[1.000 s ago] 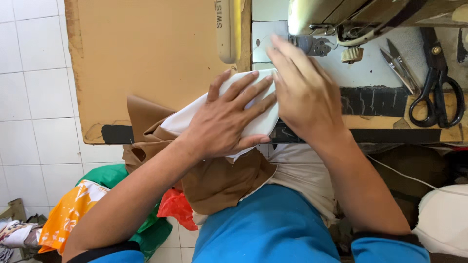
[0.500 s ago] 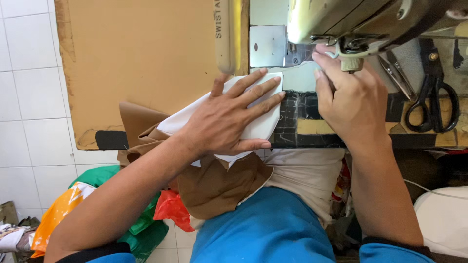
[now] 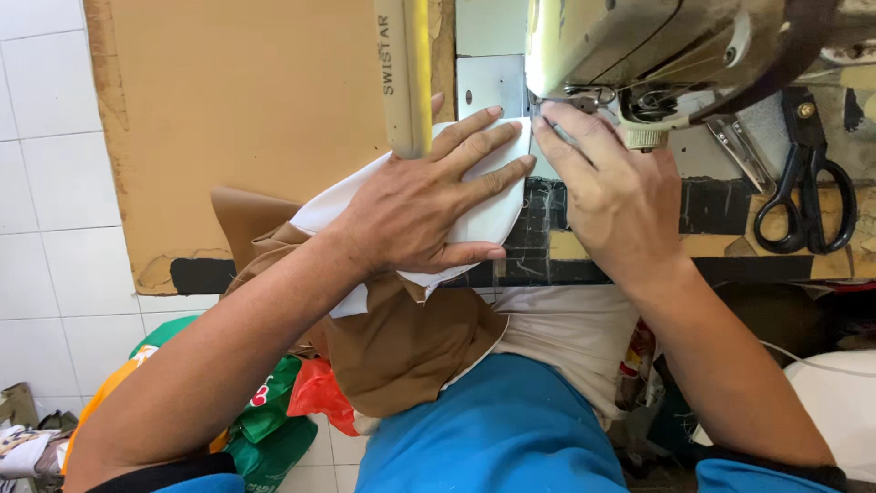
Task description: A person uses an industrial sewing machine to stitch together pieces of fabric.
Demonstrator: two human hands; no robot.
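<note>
White cloth point(image 3: 474, 219) flat on bench point(image 3: 274, 119), pushed up beside sewing machine point(image 3: 639, 46). Left hand point(image 3: 420, 201) spread open, pressing it down. Right hand point(image 3: 611, 192) open, fingertips at needle. No stitches seen yet.

A worn tan sewing table point(image 3: 246, 119) with chipped edges carries a pale sewing machine point(image 3: 639, 46) at the far right. White fabric point(image 3: 484, 215) lies flat on it near the machine, beside a steel plate point(image 3: 488, 84). Black scissors point(image 3: 808, 196) rest further right, with small metal snips point(image 3: 744, 155) just beside them.
</note>
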